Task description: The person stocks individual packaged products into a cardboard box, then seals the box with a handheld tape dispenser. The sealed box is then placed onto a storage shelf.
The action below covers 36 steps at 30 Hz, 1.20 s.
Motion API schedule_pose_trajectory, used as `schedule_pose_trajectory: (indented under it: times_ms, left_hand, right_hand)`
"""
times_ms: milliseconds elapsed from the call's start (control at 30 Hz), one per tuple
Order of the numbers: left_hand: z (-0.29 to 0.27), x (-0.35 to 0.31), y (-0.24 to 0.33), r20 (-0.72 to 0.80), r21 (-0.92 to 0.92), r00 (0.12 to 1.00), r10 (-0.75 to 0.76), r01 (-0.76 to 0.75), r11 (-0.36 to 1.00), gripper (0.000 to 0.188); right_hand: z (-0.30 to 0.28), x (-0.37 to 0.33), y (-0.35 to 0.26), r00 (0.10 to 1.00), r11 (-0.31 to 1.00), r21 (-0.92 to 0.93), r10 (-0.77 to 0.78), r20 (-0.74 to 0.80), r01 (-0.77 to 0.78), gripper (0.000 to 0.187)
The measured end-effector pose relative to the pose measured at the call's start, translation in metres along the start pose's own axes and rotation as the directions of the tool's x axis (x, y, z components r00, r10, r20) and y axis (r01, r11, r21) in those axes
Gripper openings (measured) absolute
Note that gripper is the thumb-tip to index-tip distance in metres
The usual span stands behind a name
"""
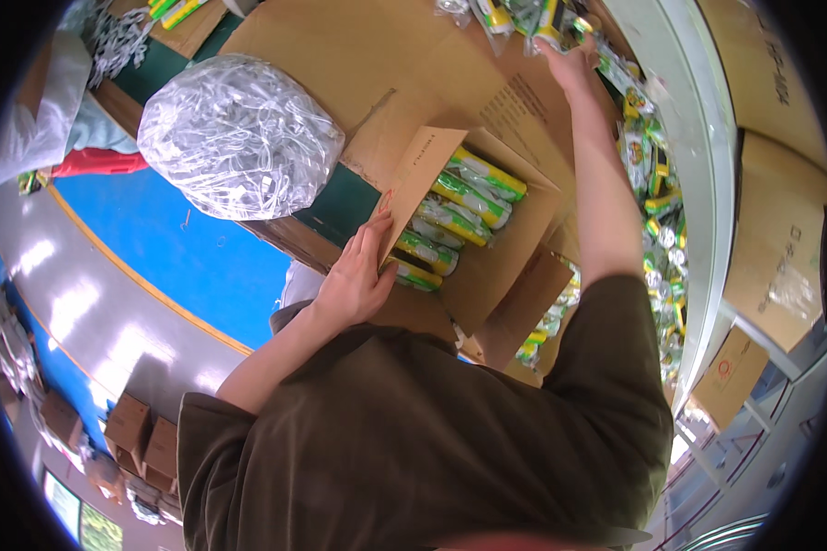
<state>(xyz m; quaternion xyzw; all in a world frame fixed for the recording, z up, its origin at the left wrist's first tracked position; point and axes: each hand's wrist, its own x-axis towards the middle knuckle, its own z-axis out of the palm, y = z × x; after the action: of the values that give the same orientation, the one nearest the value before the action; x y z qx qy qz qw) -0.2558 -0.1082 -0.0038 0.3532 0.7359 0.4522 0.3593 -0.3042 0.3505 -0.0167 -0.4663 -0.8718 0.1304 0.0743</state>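
Observation:
Yellow-and-green rolls (469, 202) in clear plastic wrap lie side by side in an open cardboard box (515, 262) in front of me. My left hand (351, 280) rests on the box's left flap (418, 165), fingers stretched along it and thumb apart. Stretched out to the far right, my right hand (570, 66) has thumb and fingers around a plastic-wrapped roll (549, 18) at the edge of a heap. The fingertips are partly hidden among the shiny wrapping there.
A large clear bag (239, 138) of white looped pieces sits left of the box. More wrapped rolls (662, 202) fill a trough along the right, bordered by a pale rim (708, 184). Flattened cardboard (368, 55) covers part of the dark green tabletop (345, 197). Stacked cartons (776, 239) stand beyond.

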Motion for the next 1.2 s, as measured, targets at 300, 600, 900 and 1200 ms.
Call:
schedule_pose_trajectory:
  times_ms: [300, 600, 900, 1200]
  left_hand:
    - [0.0, 0.0, -0.003, 0.019, -0.075, 0.999, -0.027, 0.029, 0.997, 0.058]
    - [0.017, 0.005, -0.022, 0.142, -0.431, 0.99, 0.014, 0.049, 0.901, 0.086]
    - [0.012, 0.012, -0.031, 0.301, -0.438, 0.949, 0.092, 0.052, 0.898, 0.083]
    - [0.01, 0.008, -0.038, 0.269, -0.492, 0.96, 0.074, 0.071, 0.868, 0.076]
  right_hand:
    - [0.087, 0.076, 0.041, 0.99, 0.997, -0.062, 0.044, 0.131, -0.036, 0.101]
    - [-0.165, -0.224, 0.027, 0.689, 0.684, 0.606, -0.206, 0.695, -0.406, 0.072]
    - [-0.11, -0.373, -0.034, 0.649, 0.977, 0.091, -0.196, 0.735, 0.192, 0.043]
    - [-0.061, -0.361, -0.009, 0.78, 0.888, 0.175, -0.457, 0.428, 0.425, 0.034]
